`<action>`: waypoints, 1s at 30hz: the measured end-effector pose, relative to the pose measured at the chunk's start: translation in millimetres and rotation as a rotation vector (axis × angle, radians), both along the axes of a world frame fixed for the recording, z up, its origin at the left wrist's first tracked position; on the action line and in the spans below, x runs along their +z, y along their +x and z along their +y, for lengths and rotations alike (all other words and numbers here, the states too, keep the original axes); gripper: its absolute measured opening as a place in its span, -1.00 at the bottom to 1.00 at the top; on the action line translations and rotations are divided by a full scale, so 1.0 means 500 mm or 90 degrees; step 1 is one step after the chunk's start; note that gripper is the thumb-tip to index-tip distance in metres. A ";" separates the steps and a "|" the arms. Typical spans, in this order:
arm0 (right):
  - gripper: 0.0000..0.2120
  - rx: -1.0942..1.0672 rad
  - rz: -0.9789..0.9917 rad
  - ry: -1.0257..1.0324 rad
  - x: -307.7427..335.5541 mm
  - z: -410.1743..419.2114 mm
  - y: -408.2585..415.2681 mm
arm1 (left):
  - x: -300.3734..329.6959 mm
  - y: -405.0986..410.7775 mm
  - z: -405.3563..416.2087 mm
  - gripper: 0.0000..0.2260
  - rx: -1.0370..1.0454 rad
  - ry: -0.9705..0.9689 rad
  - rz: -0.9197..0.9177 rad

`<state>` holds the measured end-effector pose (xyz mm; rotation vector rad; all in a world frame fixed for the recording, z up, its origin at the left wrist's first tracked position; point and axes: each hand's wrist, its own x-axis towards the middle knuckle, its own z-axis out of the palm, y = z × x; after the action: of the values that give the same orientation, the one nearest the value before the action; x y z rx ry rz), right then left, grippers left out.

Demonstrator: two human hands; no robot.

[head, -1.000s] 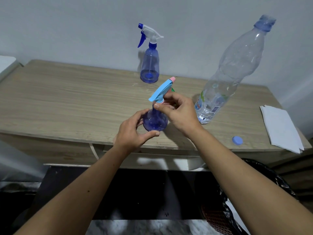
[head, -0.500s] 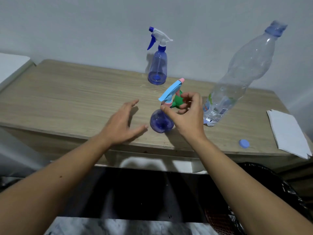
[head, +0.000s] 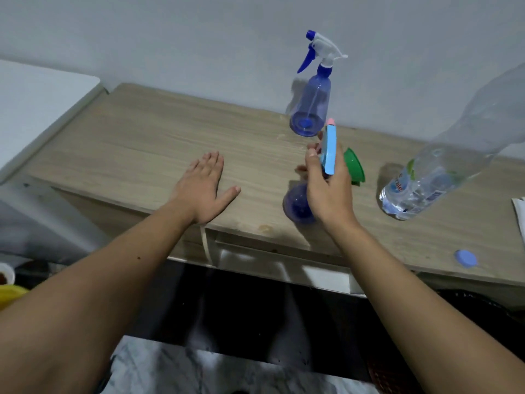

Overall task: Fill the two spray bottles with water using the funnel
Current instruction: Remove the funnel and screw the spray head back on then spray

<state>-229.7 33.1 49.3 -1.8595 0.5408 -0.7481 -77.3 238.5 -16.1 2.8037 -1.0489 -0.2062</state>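
Observation:
A small blue spray bottle stands near the wooden table's front edge. My right hand grips its light-blue spray head with a pink tip, just above the bottle body; whether the head is still screwed on I cannot tell. My left hand lies flat on the table to the left, fingers spread, holding nothing. A green funnel lies on its side just behind my right hand. A second blue spray bottle with a white and blue trigger stands at the back by the wall.
A large clear water bottle, partly full and without its cap, stands to the right. Its blue cap lies near the front right edge. White paper sits at the far right. A white surface adjoins the table's left side.
My left hand let go of the near bottle and moved left to lie flat on the table. My right hand has turned the spray head, which now points away.

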 end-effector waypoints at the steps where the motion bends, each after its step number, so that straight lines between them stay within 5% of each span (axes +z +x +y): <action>1: -0.99 0.008 0.002 0.005 0.000 0.003 0.004 | 0.001 0.001 0.001 0.01 -0.001 0.006 0.000; 4: -0.86 0.003 0.067 -0.060 0.008 0.008 0.010 | 0.000 0.003 0.001 0.03 -0.004 0.012 0.001; 10: -0.32 0.054 0.397 -0.103 0.000 -0.006 0.018 | -0.008 0.006 -0.002 0.02 -0.002 0.022 -0.003; 19: -0.22 0.030 0.443 -0.147 -0.003 -0.002 0.025 | -0.012 0.003 0.002 -0.03 -0.003 0.016 -0.011; 30: -0.39 0.041 0.441 -0.131 0.011 -0.010 0.019 | -0.015 0.005 0.000 -0.03 0.002 0.007 -0.012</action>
<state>-220.0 28.2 54.8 -2.3131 0.8535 -0.0921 -74.9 238.7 -23.8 2.8224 -1.0500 -0.1858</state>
